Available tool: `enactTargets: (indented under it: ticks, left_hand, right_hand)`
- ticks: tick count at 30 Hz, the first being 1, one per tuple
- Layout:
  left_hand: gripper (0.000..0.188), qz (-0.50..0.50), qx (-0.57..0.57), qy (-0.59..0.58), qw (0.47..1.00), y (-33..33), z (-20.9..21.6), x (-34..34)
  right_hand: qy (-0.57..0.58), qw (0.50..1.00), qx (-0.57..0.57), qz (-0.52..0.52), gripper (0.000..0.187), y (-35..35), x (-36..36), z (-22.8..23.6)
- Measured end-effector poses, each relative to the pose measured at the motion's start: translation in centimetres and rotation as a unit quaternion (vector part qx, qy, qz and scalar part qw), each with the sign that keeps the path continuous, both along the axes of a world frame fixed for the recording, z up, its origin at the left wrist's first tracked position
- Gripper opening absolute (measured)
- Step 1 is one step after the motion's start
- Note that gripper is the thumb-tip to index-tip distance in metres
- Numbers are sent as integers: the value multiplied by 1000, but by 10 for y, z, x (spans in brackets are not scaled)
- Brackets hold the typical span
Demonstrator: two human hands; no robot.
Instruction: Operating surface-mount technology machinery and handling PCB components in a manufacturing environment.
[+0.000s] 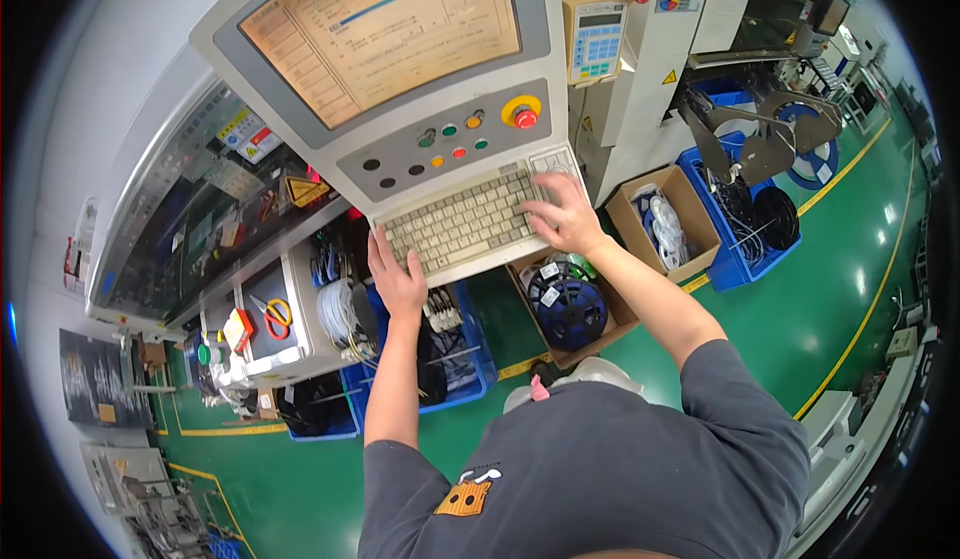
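Observation:
A beige keyboard [460, 224] sits on the sloped shelf of a machine console. Over its right end is my right hand [568, 217], fingers apart and slightly bent above the keys, holding nothing. My left hand [398, 281] rests at the keyboard's left edge, its fingers stretched out and thumb spread, also without anything in it. Above the keys is a button panel [400, 177] with coloured buttons and a red mushroom-shaped stop button [525, 116]. A lit screen [390, 39] with windows and a blue highlighted row tops the console. Whether any fingertip presses a key, I cannot tell.
Below the console stand a cardboard box with blue reels [570, 309] and a blue bin [470, 359]. To the right are another cardboard box [695, 259] and a blue crate [735, 269]. Yellow-handled scissors [278, 317] lie at left, beside a glass-covered machine [200, 199].

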State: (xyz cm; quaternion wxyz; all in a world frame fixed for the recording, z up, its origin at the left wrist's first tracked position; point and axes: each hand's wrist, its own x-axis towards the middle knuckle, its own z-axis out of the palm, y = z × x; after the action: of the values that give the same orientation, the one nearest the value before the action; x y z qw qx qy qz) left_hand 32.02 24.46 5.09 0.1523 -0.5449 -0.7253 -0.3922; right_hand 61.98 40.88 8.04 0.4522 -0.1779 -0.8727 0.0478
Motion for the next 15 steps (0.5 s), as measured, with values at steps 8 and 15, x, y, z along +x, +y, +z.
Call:
enactTargets:
  ticks: [8, 15]
  left_hand:
    - [65, -24, -11, -75, 997, -3, 2, 3]
    - [66, -24, 8, -74, 997, -3, -1, -1]
  right_hand:
    - [110, 982, -61, -141, 46, 6, -5, -19]
    - [114, 880, -374, -269, 60, 25, -22, -5]
